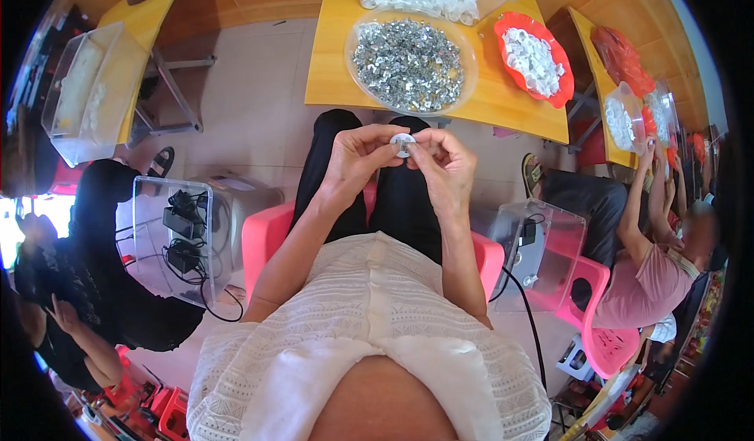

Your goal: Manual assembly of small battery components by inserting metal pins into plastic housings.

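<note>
- Clear bin (pixel 75 136), white parts (pixel 96 95) inside.
- Clear box (pixel 148 205), black cables (pixel 184 215) inside.
- Left grip (pixel 357 154): thumb and finger closed on a white disc (pixel 404 142), above the lap (pixel 407 205), near the bench (pixel 326 80).
- Bowl (pixel 470 56) of metal bits (pixel 408 64).
- Right grip (pixel 444 158) pinches the disc too.
- Red dish (pixel 567 84), white pieces (pixel 530 56).

Small round white piece (pixel 404 143), greyish toward its middle, pinched between both hands (pixel 355 157) (pixel 446 168), face partly covered by fingertips

Your fingertips (pixel 390 152) partly hide the white disc (pixel 403 139), its details too small to tell; the top edge cuts the clear box (pixel 465 18).
</note>
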{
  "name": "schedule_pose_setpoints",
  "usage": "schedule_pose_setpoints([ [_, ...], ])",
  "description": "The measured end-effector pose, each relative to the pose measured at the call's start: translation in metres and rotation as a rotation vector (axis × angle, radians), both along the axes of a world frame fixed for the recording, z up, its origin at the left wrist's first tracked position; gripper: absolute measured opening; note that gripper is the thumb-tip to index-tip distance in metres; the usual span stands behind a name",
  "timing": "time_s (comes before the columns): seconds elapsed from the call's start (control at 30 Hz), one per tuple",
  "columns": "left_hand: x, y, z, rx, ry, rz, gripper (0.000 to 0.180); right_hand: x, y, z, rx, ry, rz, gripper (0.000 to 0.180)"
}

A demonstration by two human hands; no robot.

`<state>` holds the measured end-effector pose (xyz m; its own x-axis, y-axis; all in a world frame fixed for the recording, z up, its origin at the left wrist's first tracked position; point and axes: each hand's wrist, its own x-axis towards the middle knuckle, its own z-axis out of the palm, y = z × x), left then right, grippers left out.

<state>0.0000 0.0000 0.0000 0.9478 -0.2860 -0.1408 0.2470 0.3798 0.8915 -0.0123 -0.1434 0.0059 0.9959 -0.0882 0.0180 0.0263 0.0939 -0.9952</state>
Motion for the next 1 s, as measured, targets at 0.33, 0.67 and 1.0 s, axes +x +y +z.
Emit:
schedule_pose_setpoints([
  [0.33,0.002,-0.015,-0.014,0.138,-0.062,0.136,0.021,-0.002,-0.004,-0.005,-0.011,0.006,0.008,0.011],
  [0.67,0.002,-0.012,-0.020,0.200,-0.088,0.175,0.020,-0.002,0.001,-0.009,-0.028,0.017,0.009,0.011],
  [1.0,-0.001,-0.013,-0.021,0.191,-0.052,0.168,0.019,-0.002,0.000,-0.016,0.021,0.044,0.005,0.009],
])
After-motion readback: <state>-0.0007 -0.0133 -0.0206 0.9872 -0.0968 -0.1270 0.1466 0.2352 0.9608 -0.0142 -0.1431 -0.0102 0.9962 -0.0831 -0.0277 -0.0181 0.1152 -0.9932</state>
